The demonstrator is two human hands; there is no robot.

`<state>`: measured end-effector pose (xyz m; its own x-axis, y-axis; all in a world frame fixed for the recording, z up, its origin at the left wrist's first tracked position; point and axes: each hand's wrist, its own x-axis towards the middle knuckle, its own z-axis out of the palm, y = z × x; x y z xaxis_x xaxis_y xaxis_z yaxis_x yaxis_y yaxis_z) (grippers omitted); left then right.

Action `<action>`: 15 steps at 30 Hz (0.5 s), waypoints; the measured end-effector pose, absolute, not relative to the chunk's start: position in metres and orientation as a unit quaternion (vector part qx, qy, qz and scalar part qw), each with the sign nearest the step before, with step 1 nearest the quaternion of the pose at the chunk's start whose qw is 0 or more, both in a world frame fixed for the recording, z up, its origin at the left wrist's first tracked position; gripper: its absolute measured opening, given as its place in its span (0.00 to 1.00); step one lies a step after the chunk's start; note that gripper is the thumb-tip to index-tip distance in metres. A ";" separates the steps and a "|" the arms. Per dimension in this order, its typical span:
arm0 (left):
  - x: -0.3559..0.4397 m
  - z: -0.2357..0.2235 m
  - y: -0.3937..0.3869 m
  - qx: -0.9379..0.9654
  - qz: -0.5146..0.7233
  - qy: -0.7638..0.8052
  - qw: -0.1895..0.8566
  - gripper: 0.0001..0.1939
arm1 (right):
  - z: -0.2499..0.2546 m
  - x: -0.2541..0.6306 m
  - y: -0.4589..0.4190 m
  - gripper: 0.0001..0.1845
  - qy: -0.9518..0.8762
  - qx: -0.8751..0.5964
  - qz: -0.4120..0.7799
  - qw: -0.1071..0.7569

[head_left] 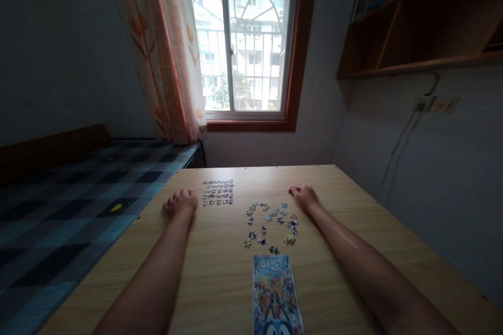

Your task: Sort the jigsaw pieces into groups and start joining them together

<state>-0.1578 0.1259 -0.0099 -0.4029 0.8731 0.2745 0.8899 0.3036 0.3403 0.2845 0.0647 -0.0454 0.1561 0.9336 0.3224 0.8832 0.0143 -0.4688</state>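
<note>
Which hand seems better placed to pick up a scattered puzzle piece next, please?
Probably the right hand: it rests close to the scattered pieces, while the left hand lies farther off, beside the neat rows.

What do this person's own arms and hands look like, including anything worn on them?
The left hand and right hand are ungloved. The left forearm and right forearm are bare to the picture's edge: no sleeve, watch or bracelet shows. Rings are too small to judge.
</note>
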 end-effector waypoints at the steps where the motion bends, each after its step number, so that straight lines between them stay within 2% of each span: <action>1: -0.159 -0.011 0.127 -0.549 -0.219 -0.806 0.019 0.24 | -0.045 0.286 0.067 0.21 -0.640 -0.710 0.030 0.291; 5: -0.163 -0.013 0.130 -0.550 -0.213 -0.807 0.021 0.24 | -0.042 0.291 0.080 0.14 -0.630 -0.725 -0.001 0.277; 9: -0.164 -0.010 0.133 -0.543 -0.238 -0.805 0.008 0.25 | -0.040 0.293 0.098 0.13 -0.636 -0.724 -0.011 0.266; 15: -0.155 -0.003 0.130 -0.566 -0.341 -0.750 0.023 0.24 | -0.040 0.298 0.123 0.13 -0.645 -0.719 -0.003 0.259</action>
<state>-0.1552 0.1296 -0.0028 -0.3582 0.8337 0.4203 0.8650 0.1269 0.4854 0.2983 0.1229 -0.0399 0.1682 0.9261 0.3377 0.9292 -0.0345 -0.3681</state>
